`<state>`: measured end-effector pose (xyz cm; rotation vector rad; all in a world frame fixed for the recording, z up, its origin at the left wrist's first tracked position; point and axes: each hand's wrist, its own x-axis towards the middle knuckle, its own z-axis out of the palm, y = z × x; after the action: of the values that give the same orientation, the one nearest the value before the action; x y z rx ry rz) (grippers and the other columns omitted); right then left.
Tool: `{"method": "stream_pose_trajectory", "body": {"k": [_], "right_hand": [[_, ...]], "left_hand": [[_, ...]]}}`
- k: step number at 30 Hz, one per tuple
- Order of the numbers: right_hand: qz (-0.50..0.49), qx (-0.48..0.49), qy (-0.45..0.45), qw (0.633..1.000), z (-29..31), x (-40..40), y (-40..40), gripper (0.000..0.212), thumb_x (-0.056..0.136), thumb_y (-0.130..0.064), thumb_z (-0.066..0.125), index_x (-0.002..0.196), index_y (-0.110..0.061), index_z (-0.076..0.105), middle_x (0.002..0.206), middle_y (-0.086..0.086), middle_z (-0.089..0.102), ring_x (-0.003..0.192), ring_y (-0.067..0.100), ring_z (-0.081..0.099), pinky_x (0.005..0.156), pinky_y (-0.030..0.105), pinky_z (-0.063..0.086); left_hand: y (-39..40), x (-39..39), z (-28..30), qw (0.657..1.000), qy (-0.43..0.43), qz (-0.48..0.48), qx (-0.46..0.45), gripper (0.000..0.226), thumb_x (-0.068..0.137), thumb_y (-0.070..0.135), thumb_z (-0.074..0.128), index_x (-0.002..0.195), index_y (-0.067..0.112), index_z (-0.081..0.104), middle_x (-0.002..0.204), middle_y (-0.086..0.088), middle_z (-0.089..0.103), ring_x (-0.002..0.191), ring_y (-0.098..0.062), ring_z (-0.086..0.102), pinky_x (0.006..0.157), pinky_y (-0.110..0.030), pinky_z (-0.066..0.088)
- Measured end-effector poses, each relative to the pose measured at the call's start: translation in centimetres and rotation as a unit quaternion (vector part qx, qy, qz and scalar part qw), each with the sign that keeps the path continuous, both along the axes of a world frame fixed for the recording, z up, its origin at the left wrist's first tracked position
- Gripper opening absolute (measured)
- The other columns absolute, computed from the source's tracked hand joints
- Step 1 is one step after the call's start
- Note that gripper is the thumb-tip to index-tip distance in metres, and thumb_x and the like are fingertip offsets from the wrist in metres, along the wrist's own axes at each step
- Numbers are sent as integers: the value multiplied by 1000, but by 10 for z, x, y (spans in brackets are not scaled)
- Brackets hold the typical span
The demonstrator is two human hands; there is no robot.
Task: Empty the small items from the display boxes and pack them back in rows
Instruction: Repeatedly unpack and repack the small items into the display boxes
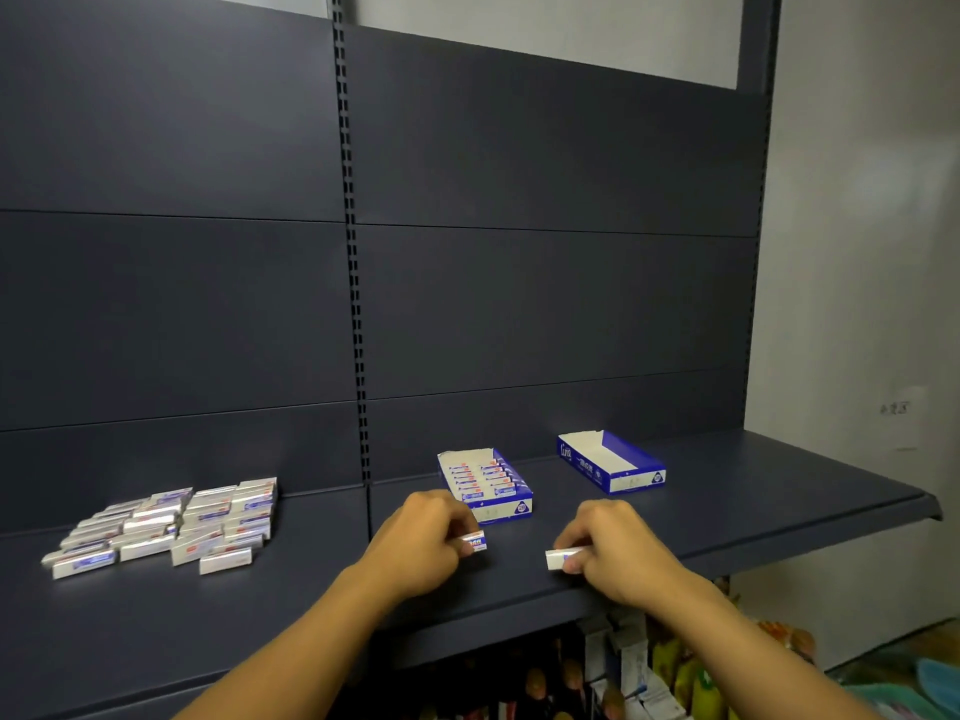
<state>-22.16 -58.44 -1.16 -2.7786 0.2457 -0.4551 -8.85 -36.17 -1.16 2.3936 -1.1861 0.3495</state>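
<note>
Center box (pixel 485 483) looks full; right box (pixel 610 462) empty; pile (pixel 166 524) remains at left. Left hand (pixel 426 537) and right hand (pixel 610 548) each pinch a pack.

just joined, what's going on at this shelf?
A person is sorting small packets on a dark shelf. The left hand pinches one packet and the right hand pinches another, both just in front of the near display box, which already holds rows of packets. A second display box to its right looks empty. A loose pile of packets lies on the shelf to the left.
</note>
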Motion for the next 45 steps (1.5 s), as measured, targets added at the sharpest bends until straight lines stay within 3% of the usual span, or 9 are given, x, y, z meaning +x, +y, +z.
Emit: {"method": "stream_pose_trajectory", "body": {"k": [12, 17, 21, 25, 29, 33, 36, 39, 45], "right_hand": [[27, 3, -56, 998, 22, 85, -36, 21, 84, -22, 76, 101, -34, 78, 90, -19, 58, 84, -1, 54, 72, 12, 39], [54, 14, -62, 997, 17, 122, -40, 24, 88, -29, 76, 111, -33, 76, 94, -21, 54, 95, 1, 52, 85, 20, 47], [77, 18, -64, 995, 9, 150, -50, 28, 88, -29, 75, 116, -31, 74, 102, -21, 56, 98, 0, 51, 79, 10, 39], [94, 38, -69, 992, 2, 177, -60, 29, 87, -31, 76, 116, -29, 74, 113, -15, 62, 103, 2, 53, 79, 11, 41], [118, 64, -87, 987, -2, 202, -68, 25, 85, -28, 79, 110, -27, 77, 101, -17, 63, 95, 2, 56, 68, 6, 39], [161, 59, -95, 981, -2, 224, -71, 21, 84, -22, 79, 104, -27, 79, 95, -15, 62, 92, 5, 55, 73, 10, 40], [182, 58, -94, 977, 1, 236, -72, 20, 83, -22, 80, 101, -28, 80, 92, -15, 62, 89, 6, 55, 74, 16, 44], [191, 76, -104, 973, 1, 242, -76, 17, 82, -22, 81, 98, -28, 80, 89, -17, 62, 84, 2, 56, 65, 9, 39], [192, 71, -115, 972, 3, 243, -88, 17, 81, -29, 82, 98, -29, 77, 93, -21, 64, 87, -9, 58, 59, 8, 44]], "left_hand": [[-28, 74, 9, 998, -10, 22, -62, 18, 91, 26, 70, 109, 27, 73, 103, 16, 56, 96, -6, 58, 85, -29, 54], [-39, 101, 7, 996, 12, 37, -75, 16, 90, 29, 72, 106, 30, 73, 102, 19, 56, 97, -5, 58, 86, -27, 54], [-52, 116, 2, 996, 9, 45, -70, 18, 92, 26, 70, 109, 30, 74, 101, 22, 54, 96, -3, 58, 86, -21, 53], [-66, 128, 0, 995, 16, 67, -67, 18, 91, 27, 71, 108, 30, 74, 103, 20, 57, 97, -3, 59, 86, -25, 54], [-78, 137, 0, 995, 22, 73, -65, 18, 89, 23, 72, 105, 31, 76, 100, 19, 59, 93, -4, 60, 83, -26, 55], [-85, 149, 2, 995, 11, 85, -59, 21, 87, 17, 73, 102, 31, 77, 97, 17, 60, 89, -3, 60, 80, -26, 53], [-87, 154, 2, 994, 5, 91, -65, 21, 87, 18, 73, 102, 32, 77, 95, 17, 61, 87, -2, 59, 75, -18, 48], [-84, 157, -3, 992, 5, 100, -80, 19, 88, 21, 74, 104, 32, 77, 95, 19, 61, 86, 0, 59, 71, -8, 40], [-81, 154, -11, 994, -1, 85, -65, 20, 89, 20, 73, 106, 30, 78, 97, 21, 61, 91, 3, 59, 73, -5, 43]]}}
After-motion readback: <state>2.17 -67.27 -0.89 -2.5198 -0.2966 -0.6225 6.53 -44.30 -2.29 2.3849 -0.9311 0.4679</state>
